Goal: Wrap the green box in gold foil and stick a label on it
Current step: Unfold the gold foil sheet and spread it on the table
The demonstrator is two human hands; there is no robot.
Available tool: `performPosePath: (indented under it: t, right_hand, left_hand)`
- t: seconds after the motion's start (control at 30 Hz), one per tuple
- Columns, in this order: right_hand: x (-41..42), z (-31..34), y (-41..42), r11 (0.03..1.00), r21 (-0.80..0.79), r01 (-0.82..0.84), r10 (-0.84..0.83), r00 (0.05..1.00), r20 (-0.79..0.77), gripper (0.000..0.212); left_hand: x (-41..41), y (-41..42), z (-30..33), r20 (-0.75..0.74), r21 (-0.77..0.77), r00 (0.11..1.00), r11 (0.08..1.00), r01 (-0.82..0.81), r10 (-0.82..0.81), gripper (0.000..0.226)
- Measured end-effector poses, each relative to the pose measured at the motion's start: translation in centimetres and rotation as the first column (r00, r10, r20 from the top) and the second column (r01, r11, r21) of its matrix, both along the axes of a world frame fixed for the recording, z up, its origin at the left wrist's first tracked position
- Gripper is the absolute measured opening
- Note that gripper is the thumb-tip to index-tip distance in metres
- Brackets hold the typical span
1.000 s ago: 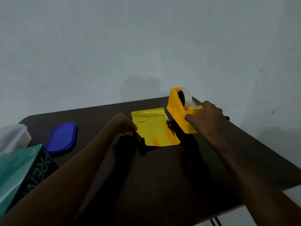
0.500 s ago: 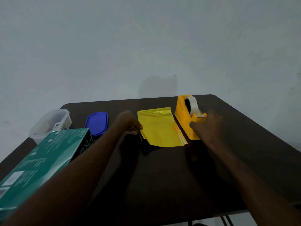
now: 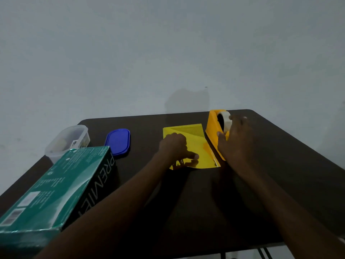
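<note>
Over on the left the green box lies on its side at the near corner of the dark table, well apart from everything needed to wrap it, with a clear tub behind it and a blue lid just beside that. Nothing has gone round the box yet, so I reckon the job is barely begun. In the middle the left hand rests on the gold foil, fingers bent low with the tips pressing the near edge down; whether it pinches the sheet I cannot tell. The foil looks thin and slippery, so a careless drag could crease or tear it, or slide it off toward the edge. On the right the right hand curls round the orange tape holder, touching the white roll. If the tape is pulled now with the box so far off, the strip may stick to the fingers or the foil, and a sharp tug could shove the holder onto the sheet
</note>
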State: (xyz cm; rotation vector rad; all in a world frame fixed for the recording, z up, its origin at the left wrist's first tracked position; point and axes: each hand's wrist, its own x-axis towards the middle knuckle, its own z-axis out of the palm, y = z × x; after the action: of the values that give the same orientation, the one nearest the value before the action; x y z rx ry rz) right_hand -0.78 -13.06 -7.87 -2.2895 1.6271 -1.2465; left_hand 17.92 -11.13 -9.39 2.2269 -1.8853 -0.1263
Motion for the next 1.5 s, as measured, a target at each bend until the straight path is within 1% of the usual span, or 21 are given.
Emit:
performPosePath:
  t: [0.1, 0.17, 0.2, 0.3, 0.37, 0.47, 0.53, 0.57, 0.6, 0.63, 0.7, 0.73, 0.77, 0.83, 0.9, 0.97, 1.03, 1.13, 1.2, 1.37, 1.5]
  right_hand:
    - [2.3, -0.1, 1.1, 0.98, -0.16, -0.123, 0.112, 0.991, -0.075, 0.026]
    - [3.7, -0.6, 1.5, 0.976, -0.14, -0.167, 0.157, 0.984, -0.079, 0.008]
    - [4.4, -0.8, 1.5, 0.98, -0.093, -0.175, 0.171, 0.984, -0.049, 0.005]
    - [5.7, -1.6, 1.1, 0.981, 0.095, -0.17, 0.164, 0.984, 0.068, 0.007]
    - [6.1, -2.3, 0.8, 0.955, 0.221, -0.196, 0.188, 0.981, 0.057, 0.011]
    - [6.4, -3.4, 0.8, 0.942, 0.249, -0.226, 0.267, 0.953, -0.144, 0.042]
    - [7.0, -3.8, 0.8, 0.955, 0.195, -0.223, 0.27, 0.926, -0.266, 0.052]
    - [7.1, -3.8, 0.9, 0.956, 0.185, -0.229, 0.275, 0.919, -0.282, 0.05]
    - [7.3, -3.8, 0.8, 0.955, 0.182, -0.233, 0.278, 0.919, -0.28, 0.044]
    - [7.4, -3.7, 0.8, 0.954, 0.189, -0.232, 0.279, 0.92, -0.276, 0.036]
    - [7.4, -3.5, 0.7, 0.955, 0.176, -0.239, 0.28, 0.924, -0.262, 0.023]
    - [7.4, -3.6, 0.5, 0.958, 0.156, -0.241, 0.274, 0.928, -0.251, 0.02]
    - [7.3, -3.5, 0.6, 0.96, 0.14, -0.241, 0.269, 0.933, -0.239, 0.017]
    - [7.0, -3.5, 0.4, 0.963, 0.098, -0.251, 0.268, 0.935, -0.235, 0.011]
    - [6.8, -3.3, 0.3, 0.969, 0.074, -0.234, 0.245, 0.93, -0.273, 0.007]
    - [6.6, -3.0, 0.2, 0.98, 0.025, -0.198, 0.196, 0.928, -0.318, 0.006]
    - [6.5, -2.7, 0.0, 0.989, -0.025, -0.147, 0.126, 0.91, -0.394, 0.009]
    - [6.3, -1.7, -0.3, 0.989, -0.079, -0.128, 0.067, 0.847, -0.527, 0.02]
    - [6.3, -0.5, -0.6, 0.974, -0.155, -0.165, 0.037, 0.79, -0.612, 0.033]
    - [7.4, 3.7, -2.3, 0.925, -0.304, -0.229, -0.097, 0.631, -0.77, 0.033]
    - [8.4, 6.8, -4.3, 0.86, -0.426, -0.282, -0.214, 0.558, -0.802, 0.033]
  left_hand:
    - [-0.2, 0.1, -0.7, -0.019, -0.116, 0.999, 0.992, -0.049, 0.047, 0.035]
    - [0.5, 0.2, -0.6, -0.114, -0.178, 0.99, 0.978, -0.106, 0.087, 0.019]
    - [1.0, 0.4, -0.5, -0.18, -0.216, 0.979, 0.966, -0.139, 0.101, 0.016]
    - [2.7, 1.2, -0.2, -0.446, -0.302, 0.889, 0.919, -0.253, 0.099, 0.015]
    - [3.4, 2.0, -0.1, -0.63, -0.311, 0.773, 0.891, -0.331, 0.067, 0.012]
    - [4.2, 2.7, 0.0, -0.823, -0.266, 0.558, 0.797, -0.542, 0.104, 0.012]
    - [4.8, 3.0, 0.4, -0.85, -0.217, 0.485, 0.7, -0.68, 0.208, 0.008]
    - [4.2, 3.3, 0.9, -0.855, -0.223, 0.466, 0.649, -0.728, 0.229, 0.003]
    - [3.3, 3.5, 1.6, -0.856, -0.278, 0.474, 0.589, -0.759, 0.206, 0.013]
    - [2.2, 3.8, 2.3, -0.828, -0.409, 0.545, 0.521, -0.749, 0.133, 0.021]
    - [-0.2, 4.6, 4.0, -0.614, -0.739, 0.79, 0.361, -0.568, -0.013, 0.034]
    - [-1.1, 4.8, 4.7, -0.473, -0.84, 0.878, 0.335, -0.427, -0.068, 0.037]
    - [-1.4, 4.6, 5.1, -0.328, -0.889, 0.939, 0.371, -0.267, -0.109, 0.037]
    - [-1.0, 4.0, 5.1, -0.108, -0.817, 0.984, 0.577, -0.009, -0.138, 0.025]
    - [0.4, 3.1, 4.2, 0.012, -0.602, 0.996, 0.795, 0.078, -0.089, 0.019]
    - [1.6, 2.7, 3.2, 0.145, -0.428, 0.989, 0.901, 0.074, -0.013, 0.021]
    - [2.8, 2.7, 2.3, 0.235, -0.339, 0.972, 0.939, 0.066, 0.017, 0.027]
    - [4.5, 2.8, 0.6, 0.29, -0.224, 0.956, 0.974, 0.034, 0.033, 0.064]
    - [5.1, 2.8, -0.2, 0.302, -0.154, 0.952, 0.988, -0.004, 0.051, 0.08]
    - [6.1, 2.5, -0.5, 0.249, -0.07, 0.967, 0.997, -0.042, 0.058, 0.093]
    - [6.6, 2.2, -0.9, 0.097, 0.033, 0.995, 0.999, -0.037, 0.034, 0.108]
